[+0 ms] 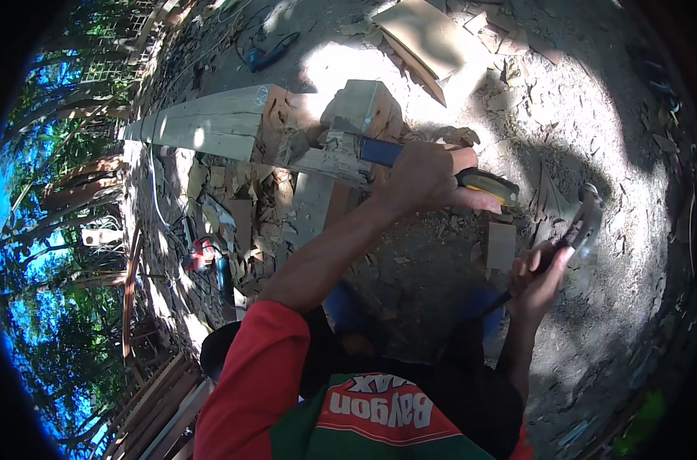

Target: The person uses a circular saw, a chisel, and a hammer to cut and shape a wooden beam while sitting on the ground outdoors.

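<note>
A thick, pale timber beam (210,126) lies across the upper middle, with a rough recess cut into its right end. My left hand (417,176) is closed around a chisel (488,185) with a black and yellow handle. Its dark blue blade points left, and the tip meets the beam beside the raised end block; the exact contact is hard to make out. Lower and to the right, my right hand (539,282) grips a hammer (585,218) by its dark handle. The hammer's head is up, apart from the chisel's butt.
Wood chips and offcuts litter the ground around the beam. A blue power tool (266,57) with a cord lies beyond it, and a red tool (203,253) lies to the left. A flat board (427,38) rests at the back; long planks (157,414) are stacked lower left.
</note>
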{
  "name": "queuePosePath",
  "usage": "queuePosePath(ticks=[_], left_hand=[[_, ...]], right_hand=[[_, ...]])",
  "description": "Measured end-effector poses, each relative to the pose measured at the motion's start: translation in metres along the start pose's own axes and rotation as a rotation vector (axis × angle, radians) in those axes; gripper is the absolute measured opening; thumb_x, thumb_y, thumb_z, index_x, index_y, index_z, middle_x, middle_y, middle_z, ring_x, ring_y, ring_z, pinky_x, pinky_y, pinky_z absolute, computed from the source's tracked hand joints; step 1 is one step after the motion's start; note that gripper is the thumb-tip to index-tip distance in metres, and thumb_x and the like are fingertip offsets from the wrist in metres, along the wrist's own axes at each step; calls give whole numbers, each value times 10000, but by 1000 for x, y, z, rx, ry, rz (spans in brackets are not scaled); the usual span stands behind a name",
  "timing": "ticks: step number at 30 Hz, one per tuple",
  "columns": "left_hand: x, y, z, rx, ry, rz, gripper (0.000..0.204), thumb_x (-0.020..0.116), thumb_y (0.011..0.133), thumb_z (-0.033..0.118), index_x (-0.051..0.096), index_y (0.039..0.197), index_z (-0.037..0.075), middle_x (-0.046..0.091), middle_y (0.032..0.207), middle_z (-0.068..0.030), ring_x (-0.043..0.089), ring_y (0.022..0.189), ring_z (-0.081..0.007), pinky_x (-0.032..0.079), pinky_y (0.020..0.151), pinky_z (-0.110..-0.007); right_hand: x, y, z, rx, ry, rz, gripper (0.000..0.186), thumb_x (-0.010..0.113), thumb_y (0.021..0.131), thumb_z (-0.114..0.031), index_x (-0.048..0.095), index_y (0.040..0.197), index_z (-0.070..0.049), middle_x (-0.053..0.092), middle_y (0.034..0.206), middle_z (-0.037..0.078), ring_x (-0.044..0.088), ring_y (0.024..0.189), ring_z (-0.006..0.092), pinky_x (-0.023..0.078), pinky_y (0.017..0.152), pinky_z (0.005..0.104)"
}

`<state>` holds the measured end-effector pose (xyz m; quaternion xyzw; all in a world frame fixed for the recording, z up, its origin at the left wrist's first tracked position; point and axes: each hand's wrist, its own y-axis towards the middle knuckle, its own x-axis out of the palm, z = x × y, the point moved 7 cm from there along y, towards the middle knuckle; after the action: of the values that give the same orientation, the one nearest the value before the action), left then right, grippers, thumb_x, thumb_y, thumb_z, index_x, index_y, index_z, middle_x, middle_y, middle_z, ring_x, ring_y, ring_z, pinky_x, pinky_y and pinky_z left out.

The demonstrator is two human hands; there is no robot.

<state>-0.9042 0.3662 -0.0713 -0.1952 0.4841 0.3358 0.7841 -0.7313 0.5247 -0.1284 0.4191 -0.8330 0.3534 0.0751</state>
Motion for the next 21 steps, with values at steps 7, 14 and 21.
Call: queuePosePath(ticks=[7, 14, 21], left_hand=[[11, 10, 13, 106, -28, 124, 758, 611, 672, 834, 579, 703, 77, 619, 631, -109, 654, 600, -322, 498, 562, -439], [9, -4, -2, 18, 28, -54, 693, 738, 657, 739, 597, 793, 74, 621, 701, -97, 667, 679, -303, 498, 611, -419], [14, 11, 12, 77, 33, 2, 648, 766, 666, 699, 601, 797, 85, 631, 704, -73, 673, 662, -283, 517, 620, -404]], right_hand=[[-38, 5, -16, -341, 270, 62, 577, 306, 1022, -630, 371, 712, -147, 280, 523, -42, 232, 402, 69, 172, 342, 250], [-13, 2, 3, 38, 89, 117, 575, 337, 1010, -647, 386, 715, -156, 282, 519, -58, 251, 393, 55, 192, 329, 237], [-34, 7, -3, -298, 219, 157, 577, 314, 1004, -661, 368, 711, -167, 284, 512, -47, 236, 395, 68, 204, 319, 242]])
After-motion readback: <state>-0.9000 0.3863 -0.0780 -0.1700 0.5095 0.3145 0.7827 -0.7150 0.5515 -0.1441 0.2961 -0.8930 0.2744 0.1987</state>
